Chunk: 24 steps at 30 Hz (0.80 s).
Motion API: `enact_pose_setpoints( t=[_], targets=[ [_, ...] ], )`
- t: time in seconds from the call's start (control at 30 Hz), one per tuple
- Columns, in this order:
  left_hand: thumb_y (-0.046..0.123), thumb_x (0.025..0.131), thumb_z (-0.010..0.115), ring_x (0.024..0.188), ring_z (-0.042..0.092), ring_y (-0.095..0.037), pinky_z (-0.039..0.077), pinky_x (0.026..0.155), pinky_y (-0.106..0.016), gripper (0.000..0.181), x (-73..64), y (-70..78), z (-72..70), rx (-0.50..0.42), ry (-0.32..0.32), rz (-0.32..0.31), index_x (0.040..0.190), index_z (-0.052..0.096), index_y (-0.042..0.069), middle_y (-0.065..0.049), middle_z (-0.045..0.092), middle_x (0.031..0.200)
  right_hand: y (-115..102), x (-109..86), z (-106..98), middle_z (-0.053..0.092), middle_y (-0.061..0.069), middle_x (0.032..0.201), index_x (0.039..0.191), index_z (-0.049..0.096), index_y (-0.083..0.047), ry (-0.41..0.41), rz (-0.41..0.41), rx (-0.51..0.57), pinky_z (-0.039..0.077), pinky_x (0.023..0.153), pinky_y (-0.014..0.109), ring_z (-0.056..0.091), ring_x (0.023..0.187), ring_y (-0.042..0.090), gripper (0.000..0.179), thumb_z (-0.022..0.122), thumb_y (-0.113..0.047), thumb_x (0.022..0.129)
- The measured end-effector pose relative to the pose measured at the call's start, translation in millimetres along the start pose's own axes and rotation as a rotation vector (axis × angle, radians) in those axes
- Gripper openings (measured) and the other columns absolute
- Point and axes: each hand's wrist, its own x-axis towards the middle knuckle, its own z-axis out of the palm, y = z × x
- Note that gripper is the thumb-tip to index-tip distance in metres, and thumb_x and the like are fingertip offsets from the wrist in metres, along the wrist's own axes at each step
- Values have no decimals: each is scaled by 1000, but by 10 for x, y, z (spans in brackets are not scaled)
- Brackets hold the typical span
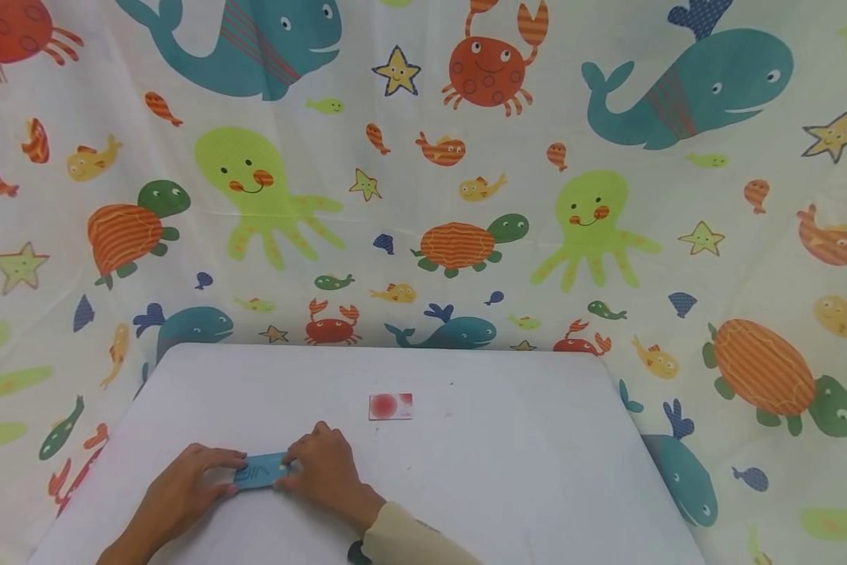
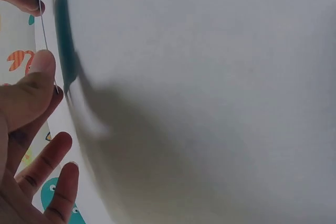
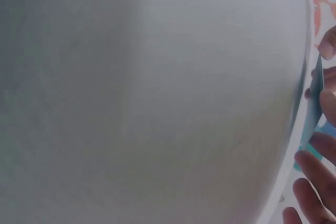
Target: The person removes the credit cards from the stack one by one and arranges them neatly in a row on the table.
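A thin blue card [image 1: 259, 472] with dark markings is held over the front left of the white table. My left hand [image 1: 186, 486] pinches its left end between thumb and fingers. At the opposite end, my right hand [image 1: 327, 471] grips the card by its edge. Seen nearly edge-on in the left wrist view, the card shows as a thin line by the left thumb [image 2: 43, 64], with the other fingers spread below. The right wrist view has the card [image 3: 315, 100] at its right border, between fingertips of both hands.
A red and white card [image 1: 391, 406] lies flat on the white table [image 1: 522, 455], beyond the right hand. Behind the table hangs a curtain [image 1: 395, 102] printed with sea animals. A dark band circles the right wrist, near a beige sleeve [image 1: 416, 537].
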Motion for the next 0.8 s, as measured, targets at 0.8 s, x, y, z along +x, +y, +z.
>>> enact_pose_setpoints(
  t=[0.8],
  targets=[
    [19, 76, 96, 101, 66, -14, 62, 96, -50, 41, -24, -28, 32, 25, 32, 12, 113, 80, 29, 12, 77, 113, -121, 44, 70, 78, -23, 89, 101, 85, -41, -26, -21, -159, 27, 62, 16, 38, 73, 2, 28, 85, -62, 82]
  ],
)
